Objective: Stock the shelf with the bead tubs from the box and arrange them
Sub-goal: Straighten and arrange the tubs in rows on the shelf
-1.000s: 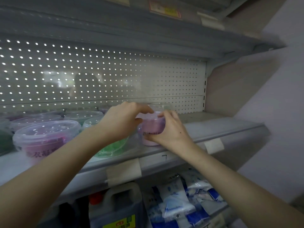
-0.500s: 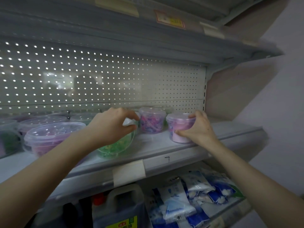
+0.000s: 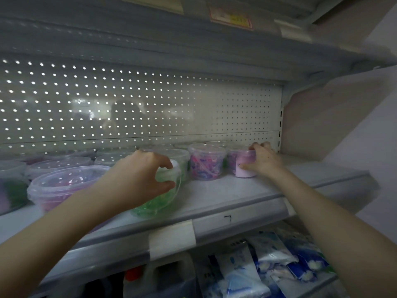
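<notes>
Clear lidded bead tubs stand in rows on the grey shelf (image 3: 225, 196). My right hand (image 3: 263, 160) grips a pale purple tub (image 3: 243, 168) at the right end of the row, near the back panel. To its left stands a pink and blue tub (image 3: 205, 163). My left hand (image 3: 139, 177) curls round a green bead tub (image 3: 159, 201) at the shelf's front, thumb below and fingers over its lid. A larger-looking pink tub (image 3: 58, 186) sits left of it. The box is out of view.
A perforated back panel (image 3: 150, 108) closes the shelf behind the tubs, and another shelf hangs low overhead. Bare shelf runs right of the purple tub to the side wall (image 3: 322, 117). Below are blue and white packets (image 3: 268, 265) and a jug (image 3: 159, 278).
My right hand has carried the pale purple tub from the shelf's middle to the right end and back toward the panel. My left hand stays on the green tub.
</notes>
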`<state>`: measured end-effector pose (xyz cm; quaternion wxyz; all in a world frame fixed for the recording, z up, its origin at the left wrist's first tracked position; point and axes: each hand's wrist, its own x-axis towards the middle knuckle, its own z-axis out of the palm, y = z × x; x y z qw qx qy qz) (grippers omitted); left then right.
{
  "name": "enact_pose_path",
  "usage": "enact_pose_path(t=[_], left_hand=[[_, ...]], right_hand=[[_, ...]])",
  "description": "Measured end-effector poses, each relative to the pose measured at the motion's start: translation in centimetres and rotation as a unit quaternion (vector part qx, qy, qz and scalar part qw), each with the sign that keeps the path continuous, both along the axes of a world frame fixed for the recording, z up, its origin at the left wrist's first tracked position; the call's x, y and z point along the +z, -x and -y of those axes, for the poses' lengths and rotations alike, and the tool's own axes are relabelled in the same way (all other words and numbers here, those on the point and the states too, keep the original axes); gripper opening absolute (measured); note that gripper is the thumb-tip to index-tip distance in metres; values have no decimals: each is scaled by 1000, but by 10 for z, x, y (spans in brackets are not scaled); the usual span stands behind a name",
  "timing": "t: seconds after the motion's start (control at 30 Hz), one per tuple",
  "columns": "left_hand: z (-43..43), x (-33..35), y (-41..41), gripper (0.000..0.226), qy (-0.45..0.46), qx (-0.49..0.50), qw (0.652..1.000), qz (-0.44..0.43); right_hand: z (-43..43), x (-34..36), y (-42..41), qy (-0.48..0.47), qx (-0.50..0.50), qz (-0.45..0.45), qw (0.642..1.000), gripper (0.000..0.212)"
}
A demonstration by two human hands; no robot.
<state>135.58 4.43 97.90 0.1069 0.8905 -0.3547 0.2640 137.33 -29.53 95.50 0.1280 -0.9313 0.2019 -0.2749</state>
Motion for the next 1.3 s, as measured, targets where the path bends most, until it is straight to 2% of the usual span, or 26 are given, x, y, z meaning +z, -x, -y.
enact_pose_path(t=[0.1,0.23,0.33,0.4,0.47,0.57,0.63,0.77,0.9,1.1,1.2,1.3], left_hand=[[-3,-2,-4,37,0,-17,1000,8],[-4,-6,-4,34,23,-46,999,3],[2,-8,0,34,41,-73,996,10],[9,-9,3,34,49,-86,995,10],[18,-11,4,35,62,-106,992,9],[32,-16,4,36,74,-130,989,1],[41,-18,5,35,80,-146,986,-2],[54,-18,9,24,89,-181,979,-8],[56,-17,7,25,73,-188,979,-16],[25,-11,-2,47,57,-145,988,-7],[10,-10,-5,44,37,-114,993,-16],[-3,-9,-6,36,21,-100,995,-19]], right_hand=[[0,-2,-12,-15,21,10,1000,63],[-5,2,-14,17,-10,-36,999,68],[-22,2,-1,15,-7,15,1000,66],[-38,0,14,0,41,65,997,57],[-58,1,35,-43,120,77,989,56],[-88,-1,70,-130,253,-2,959,77],[-102,-7,84,-134,304,-46,942,88],[-124,-17,85,-171,273,-15,947,111],[-139,-23,78,-164,232,36,958,112],[-135,-14,72,-155,213,11,965,101],[-136,-14,70,-141,255,-21,956,116],[-123,-1,67,-142,294,-85,941,115]])
